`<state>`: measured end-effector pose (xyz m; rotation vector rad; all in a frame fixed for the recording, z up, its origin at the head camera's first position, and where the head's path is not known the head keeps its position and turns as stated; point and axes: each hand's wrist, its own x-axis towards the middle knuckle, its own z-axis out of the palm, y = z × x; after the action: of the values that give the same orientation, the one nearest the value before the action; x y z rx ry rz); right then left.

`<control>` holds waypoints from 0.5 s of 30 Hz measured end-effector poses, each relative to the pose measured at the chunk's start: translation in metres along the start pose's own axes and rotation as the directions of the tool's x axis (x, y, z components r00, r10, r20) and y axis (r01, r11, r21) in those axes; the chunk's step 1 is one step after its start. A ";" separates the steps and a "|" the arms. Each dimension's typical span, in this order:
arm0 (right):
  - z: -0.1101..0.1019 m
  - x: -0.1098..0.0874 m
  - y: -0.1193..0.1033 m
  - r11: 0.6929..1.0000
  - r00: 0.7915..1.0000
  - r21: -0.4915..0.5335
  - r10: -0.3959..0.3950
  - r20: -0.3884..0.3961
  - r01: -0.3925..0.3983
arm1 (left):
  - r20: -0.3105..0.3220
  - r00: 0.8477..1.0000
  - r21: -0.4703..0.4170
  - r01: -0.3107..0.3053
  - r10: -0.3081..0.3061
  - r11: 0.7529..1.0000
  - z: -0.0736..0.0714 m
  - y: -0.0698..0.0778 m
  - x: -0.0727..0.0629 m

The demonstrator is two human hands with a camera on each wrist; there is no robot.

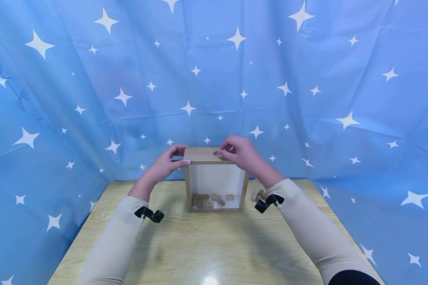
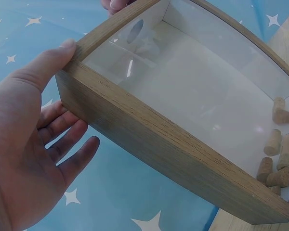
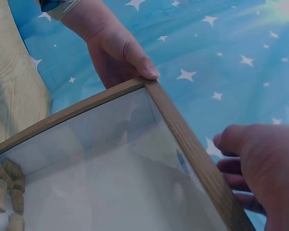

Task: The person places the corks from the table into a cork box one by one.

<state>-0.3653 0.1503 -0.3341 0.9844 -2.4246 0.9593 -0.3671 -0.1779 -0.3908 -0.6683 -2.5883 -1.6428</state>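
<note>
A wooden shadow box [image 1: 216, 158] with a clear front stands upright on the table. Several corks [image 1: 207, 200] lie along its bottom inside. My left hand [image 1: 168, 162] holds the upper left corner, thumb on the front edge and fingers at the back. In the left wrist view, those fingers [image 2: 79, 154] reach loosely past the side. On the top edge is a round hole [image 1: 217, 153]. My right hand [image 1: 240, 152] is over that hole, thumb and fingers bent close to its rim. No cork shows between them; in the right wrist view, this hand [image 3: 265, 168] is beside the top edge.
More loose corks [image 1: 259, 195] lie on the table right of the box, partly behind the right wrist's black camera mount [image 1: 269, 202]. A second mount [image 1: 149, 214] is on the left wrist. The blue star-printed curtain [image 1: 214, 87] hangs behind the wooden table [image 1: 199, 245].
</note>
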 end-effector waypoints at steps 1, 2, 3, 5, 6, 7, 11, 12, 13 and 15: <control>-0.001 -0.001 0.000 1.000 1.000 0.004 -0.008 -0.008 0.008 | 0.000 1.000 -0.001 0.002 -0.002 1.000 0.000 0.000 0.000; -0.002 -0.002 0.000 1.000 1.000 0.007 -0.016 -0.017 0.016 | -0.001 1.000 0.001 0.004 -0.004 1.000 0.000 0.001 0.000; -0.003 -0.004 0.001 1.000 0.999 0.009 -0.024 -0.027 0.024 | -0.001 1.000 0.000 0.004 -0.004 1.000 0.001 0.001 0.000; -0.006 -0.008 0.000 0.999 0.998 0.008 -0.038 -0.044 0.038 | -0.001 1.000 0.001 0.003 -0.003 1.000 0.001 0.001 0.000; -0.008 -0.010 0.001 0.999 0.998 0.005 -0.044 -0.052 0.044 | -0.001 1.000 0.001 0.003 -0.003 1.000 0.001 0.001 0.000; -0.010 -0.012 0.001 0.999 0.997 0.003 -0.050 -0.063 0.050 | 0.000 1.000 0.001 0.002 -0.002 1.000 0.001 0.001 0.000; -0.021 -0.024 0.002 0.998 0.993 -0.010 -0.061 -0.106 0.060 | 0.001 1.000 0.000 0.004 -0.004 1.000 0.001 0.001 0.000; -0.024 -0.027 0.003 0.998 0.990 -0.008 -0.066 -0.124 0.065 | 0.001 1.000 0.000 0.005 -0.005 1.000 0.001 0.001 0.000; -0.027 -0.030 0.004 0.997 0.987 -0.004 -0.071 -0.145 0.071 | 0.002 1.000 0.000 0.006 -0.006 1.000 0.000 0.001 0.000; -0.031 -0.036 0.009 0.997 0.978 0.000 -0.081 -0.192 0.083 | 0.002 1.000 0.002 0.008 -0.008 1.000 0.000 0.001 0.000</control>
<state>-0.3444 0.1943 -0.3352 0.9409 -2.2064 0.9881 -0.3666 -0.1774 -0.3899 -0.6612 -2.5973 -1.6424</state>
